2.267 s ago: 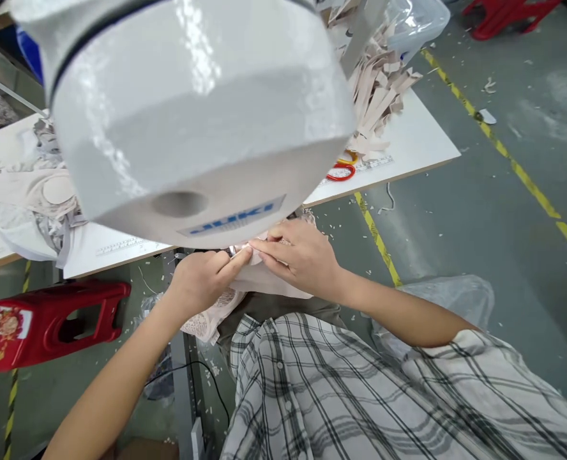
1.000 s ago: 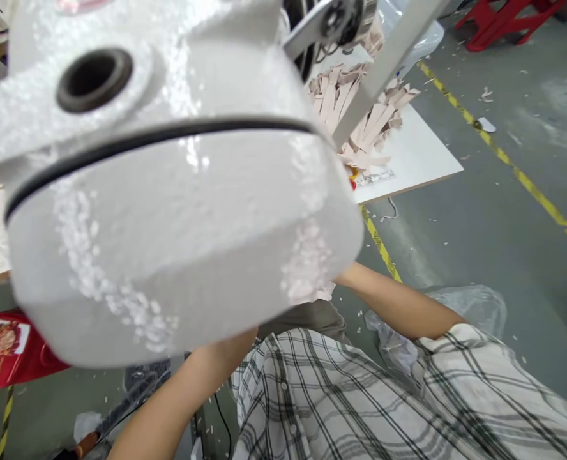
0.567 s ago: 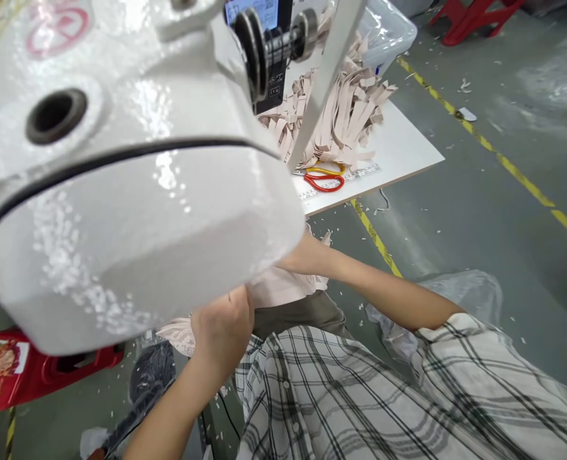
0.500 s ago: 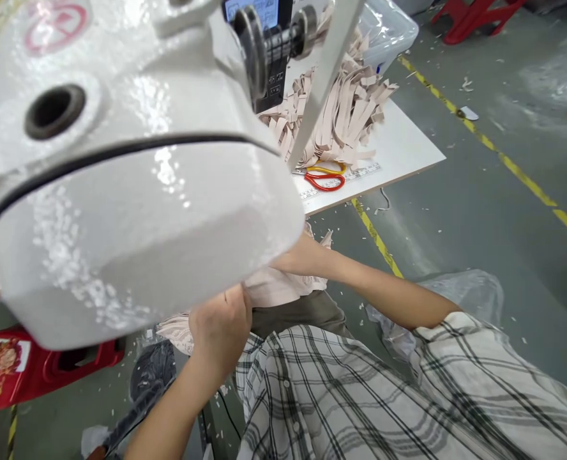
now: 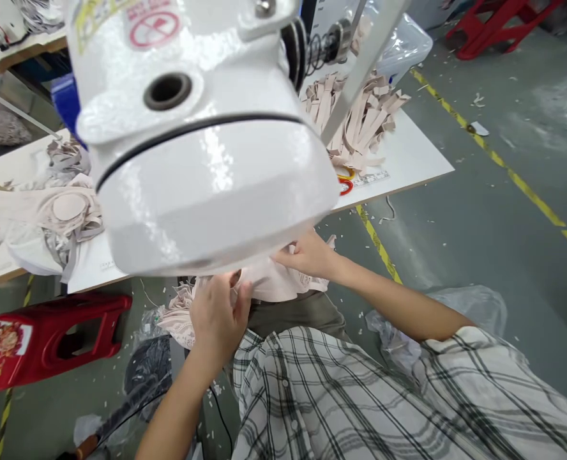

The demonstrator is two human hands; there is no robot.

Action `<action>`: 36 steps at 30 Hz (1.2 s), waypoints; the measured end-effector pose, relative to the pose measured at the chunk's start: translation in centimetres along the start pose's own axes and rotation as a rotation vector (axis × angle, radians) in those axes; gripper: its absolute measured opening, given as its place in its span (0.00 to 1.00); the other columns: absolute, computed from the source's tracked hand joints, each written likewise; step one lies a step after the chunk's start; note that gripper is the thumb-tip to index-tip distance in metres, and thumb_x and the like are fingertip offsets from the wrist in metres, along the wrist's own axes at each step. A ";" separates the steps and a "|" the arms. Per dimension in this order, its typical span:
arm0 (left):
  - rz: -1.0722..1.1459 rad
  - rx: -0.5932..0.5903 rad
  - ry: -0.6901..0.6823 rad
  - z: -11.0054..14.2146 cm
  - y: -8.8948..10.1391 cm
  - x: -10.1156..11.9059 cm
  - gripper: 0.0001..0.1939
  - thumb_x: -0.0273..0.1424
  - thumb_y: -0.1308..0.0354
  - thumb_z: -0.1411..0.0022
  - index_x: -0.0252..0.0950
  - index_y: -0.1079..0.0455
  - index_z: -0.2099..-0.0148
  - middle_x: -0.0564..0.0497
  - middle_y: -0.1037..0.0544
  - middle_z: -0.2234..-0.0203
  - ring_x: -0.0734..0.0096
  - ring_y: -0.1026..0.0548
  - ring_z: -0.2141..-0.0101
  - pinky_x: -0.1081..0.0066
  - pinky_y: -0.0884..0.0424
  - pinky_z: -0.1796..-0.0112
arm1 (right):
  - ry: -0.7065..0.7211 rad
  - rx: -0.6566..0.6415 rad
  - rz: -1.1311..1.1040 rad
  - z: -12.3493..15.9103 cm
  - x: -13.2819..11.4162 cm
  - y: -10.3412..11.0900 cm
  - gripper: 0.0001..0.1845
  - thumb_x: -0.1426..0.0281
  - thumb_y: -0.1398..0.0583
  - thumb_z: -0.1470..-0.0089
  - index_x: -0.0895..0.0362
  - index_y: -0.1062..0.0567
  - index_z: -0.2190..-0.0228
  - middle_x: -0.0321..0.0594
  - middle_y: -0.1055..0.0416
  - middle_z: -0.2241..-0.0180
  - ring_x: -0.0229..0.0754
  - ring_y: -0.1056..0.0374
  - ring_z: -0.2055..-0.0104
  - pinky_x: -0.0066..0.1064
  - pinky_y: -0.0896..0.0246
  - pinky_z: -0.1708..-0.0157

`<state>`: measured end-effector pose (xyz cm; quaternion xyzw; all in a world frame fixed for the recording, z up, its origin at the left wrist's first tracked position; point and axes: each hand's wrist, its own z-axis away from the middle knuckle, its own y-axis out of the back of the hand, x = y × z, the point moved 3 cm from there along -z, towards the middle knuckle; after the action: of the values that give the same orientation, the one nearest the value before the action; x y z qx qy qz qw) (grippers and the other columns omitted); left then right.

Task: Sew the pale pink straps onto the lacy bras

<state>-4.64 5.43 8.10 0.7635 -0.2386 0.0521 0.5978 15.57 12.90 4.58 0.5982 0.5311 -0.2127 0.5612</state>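
Observation:
A pale pink garment piece with lace edges (image 5: 276,281) hangs over my lap, below the white head of a sewing machine (image 5: 216,191). My right hand (image 5: 312,255) pinches its upper edge between thumb and fingers; the fingertips are partly behind the cloth and the machine head. My left hand (image 5: 219,316) is at the cloth's left side, thumb standing apart from the bent fingers. A gathered lace part (image 5: 181,316) spreads to the left of that hand. Hidden behind the machine head are the needle area and the upper part of the cloth.
Scissors with red and yellow handles (image 5: 345,182) lie on the white table (image 5: 422,153) beside a heap of pale strips (image 5: 360,124). More lace pieces (image 5: 66,207) lie on the left. A red stool (image 5: 53,338) stands at left; a plastic bag (image 5: 470,306) is on the floor at right.
The view has shifted, so the machine head sits farther right and higher, and more of both hands shows. My left hand has loosened from a closed fist, its thumb now apart.

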 end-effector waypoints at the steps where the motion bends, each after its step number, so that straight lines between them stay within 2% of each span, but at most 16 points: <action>1: 0.097 0.005 0.063 0.1 0.1 -0.4 0.13 0.40 0.49 0.30 0.37 0.34 0.52 0.47 0.22 0.65 0.64 0.24 0.66 0.70 0.34 0.68 | -0.026 0.000 0.014 0.3 0.4 0.0 0.27 0.61 0.38 0.44 0.54 0.31 0.44 0.45 0.28 0.48 0.43 0.29 0.59 0.30 0.32 0.67; 3: 0.267 -0.030 0.167 0.2 0.2 -1.1 0.15 0.43 0.49 0.31 0.36 0.35 0.53 0.46 0.24 0.61 0.63 0.24 0.61 0.68 0.31 0.64 | -0.063 -0.014 0.068 1.0 1.1 0.2 0.24 0.59 0.38 0.43 0.55 0.29 0.47 0.44 0.25 0.55 0.39 0.31 0.66 0.29 0.36 0.70; 6: 0.422 -0.206 0.241 0.1 -0.1 -2.1 0.17 0.44 0.49 0.31 0.38 0.31 0.52 0.45 0.23 0.57 0.60 0.25 0.56 0.64 0.30 0.56 | -0.076 -0.065 0.163 2.8 1.1 0.3 0.14 0.59 0.44 0.37 0.56 0.24 0.62 0.39 0.26 0.69 0.37 0.33 0.71 0.28 0.41 0.72; 9: 0.602 -0.431 0.215 0.4 -0.6 -2.3 0.17 0.45 0.45 0.34 0.39 0.26 0.54 0.47 0.22 0.54 0.58 0.26 0.53 0.63 0.32 0.51 | -0.020 -0.241 0.153 5.5 -1.1 -0.4 0.18 0.62 0.48 0.33 0.56 0.25 0.70 0.36 0.28 0.75 0.36 0.33 0.73 0.27 0.43 0.71; 11: 0.790 -0.597 0.179 1.0 -1.0 -2.1 0.16 0.45 0.44 0.34 0.39 0.24 0.56 0.48 0.21 0.57 0.59 0.25 0.55 0.65 0.30 0.54 | 0.032 -0.391 0.076 7.6 -3.3 -1.5 0.17 0.63 0.47 0.33 0.56 0.25 0.69 0.36 0.27 0.75 0.35 0.33 0.73 0.27 0.43 0.71; 13: 0.952 -0.699 0.187 1.9 -1.1 -2.2 0.17 0.44 0.45 0.34 0.36 0.24 0.60 0.50 0.21 0.65 0.63 0.24 0.63 0.69 0.30 0.62 | 0.032 -0.457 -0.037 9.0 -5.1 -2.8 0.17 0.63 0.47 0.33 0.56 0.25 0.69 0.36 0.28 0.75 0.35 0.33 0.72 0.26 0.42 0.71; 15: 1.022 -0.658 0.263 2.9 -0.6 -3.1 0.18 0.44 0.46 0.33 0.35 0.25 0.63 0.51 0.24 0.71 0.68 0.27 0.70 0.71 0.33 0.68 | -0.045 -0.444 -0.161 9.3 -5.8 -4.6 0.17 0.60 0.47 0.34 0.56 0.26 0.69 0.36 0.29 0.75 0.35 0.34 0.72 0.27 0.42 0.70; 17: 1.018 -0.544 0.351 3.9 0.5 -4.6 0.18 0.43 0.45 0.33 0.34 0.25 0.64 0.52 0.25 0.73 0.71 0.29 0.71 0.73 0.34 0.69 | -0.158 -0.431 -0.305 8.4 -5.5 -7.1 0.16 0.56 0.42 0.38 0.56 0.25 0.65 0.38 0.28 0.69 0.37 0.33 0.68 0.28 0.39 0.67; 20: 0.950 -0.469 0.408 4.9 2.3 -6.7 0.17 0.43 0.45 0.33 0.35 0.24 0.63 0.51 0.24 0.71 0.70 0.28 0.70 0.72 0.34 0.68 | -0.387 -0.424 -0.682 6.0 -4.2 -11.6 0.25 0.51 0.34 0.50 0.54 0.26 0.57 0.40 0.28 0.60 0.40 0.32 0.60 0.32 0.34 0.60; 23: 0.853 -0.526 0.408 5.6 2.6 -8.2 0.17 0.43 0.46 0.33 0.36 0.23 0.61 0.50 0.22 0.69 0.67 0.26 0.68 0.70 0.32 0.67 | -0.693 -0.343 -1.110 4.3 -2.7 -15.1 0.20 0.52 0.34 0.49 0.53 0.27 0.62 0.34 0.30 0.68 0.36 0.33 0.66 0.29 0.33 0.64; 25: 0.696 -0.421 0.430 5.9 2.1 -9.2 0.14 0.41 0.44 0.35 0.37 0.24 0.58 0.49 0.22 0.65 0.64 0.26 0.64 0.68 0.31 0.64 | -0.779 -0.221 -1.196 4.0 -1.8 -16.0 0.15 0.57 0.32 0.49 0.53 0.27 0.66 0.31 0.32 0.72 0.33 0.34 0.70 0.27 0.33 0.64; 28: 0.426 -0.047 0.547 6.6 0.5 -10.2 0.10 0.38 0.40 0.39 0.36 0.27 0.61 0.47 0.24 0.64 0.61 0.28 0.60 0.66 0.32 0.60 | -0.687 -0.030 -0.984 4.7 -0.7 -15.6 0.13 0.60 0.33 0.48 0.52 0.26 0.64 0.33 0.28 0.67 0.36 0.30 0.64 0.31 0.32 0.56; 29: 0.444 -0.009 0.596 6.9 -0.5 -10.2 0.10 0.38 0.40 0.39 0.36 0.29 0.64 0.47 0.25 0.66 0.61 0.28 0.61 0.65 0.33 0.60 | -0.618 0.002 -0.850 5.1 -0.4 -15.4 0.13 0.59 0.34 0.46 0.52 0.26 0.63 0.35 0.27 0.65 0.39 0.29 0.61 0.34 0.32 0.55; 33: 0.845 -0.248 0.670 7.6 -4.9 -8.3 0.16 0.44 0.45 0.35 0.36 0.28 0.66 0.50 0.24 0.72 0.65 0.27 0.67 0.68 0.31 0.65 | -0.214 0.004 -0.242 6.6 -0.1 -14.9 0.09 0.60 0.40 0.41 0.51 0.24 0.64 0.41 0.25 0.61 0.47 0.29 0.56 0.41 0.33 0.55; 34: 0.914 -0.250 0.677 7.5 -5.3 -7.7 0.17 0.44 0.46 0.35 0.36 0.27 0.64 0.50 0.23 0.70 0.65 0.26 0.67 0.68 0.30 0.65 | -0.123 -0.018 -0.137 6.9 -0.1 -14.9 0.09 0.61 0.41 0.40 0.51 0.24 0.64 0.42 0.25 0.59 0.48 0.30 0.55 0.42 0.33 0.55; 36: 0.963 -0.159 0.689 7.2 -5.4 -7.0 0.16 0.42 0.47 0.34 0.36 0.27 0.62 0.50 0.22 0.68 0.66 0.25 0.64 0.69 0.29 0.63 | -0.014 -0.085 -0.020 7.4 -0.1 -14.6 0.09 0.61 0.41 0.39 0.51 0.23 0.65 0.43 0.25 0.60 0.47 0.30 0.56 0.40 0.33 0.57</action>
<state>-10.00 1.70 -1.26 0.4614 -0.3533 0.5440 0.6053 5.28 3.38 -3.91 0.5668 0.5416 -0.1998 0.5878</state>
